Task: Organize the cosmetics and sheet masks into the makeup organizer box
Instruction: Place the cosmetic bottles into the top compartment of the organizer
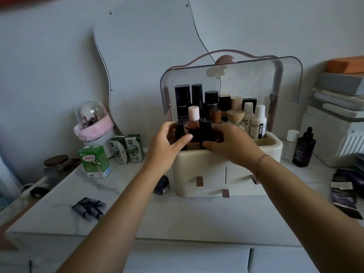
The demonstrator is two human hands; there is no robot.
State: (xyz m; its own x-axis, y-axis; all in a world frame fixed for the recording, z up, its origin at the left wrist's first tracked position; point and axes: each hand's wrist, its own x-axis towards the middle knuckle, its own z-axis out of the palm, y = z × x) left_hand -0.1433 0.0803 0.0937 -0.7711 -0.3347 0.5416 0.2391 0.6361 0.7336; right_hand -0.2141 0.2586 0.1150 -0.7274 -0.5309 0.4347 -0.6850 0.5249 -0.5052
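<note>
Currently: dark tubes [87, 208] loose on near tabletop [177, 217], sheet masks [343, 196] at its right edge. Further in, left hand [165, 146] and right hand [230, 146] both curl around dark bottles [206, 129] standing front-left in organizer box [197, 166]; lid [246, 83] raised behind.

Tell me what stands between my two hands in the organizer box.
In the head view, an amber bottle with a pink cap stands between the left hand and right hand, flanked by black containers both hands grip.

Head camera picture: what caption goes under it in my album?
Left hand and right hand hold dark bottles at the front of the makeup organizer, lid raised.
</note>
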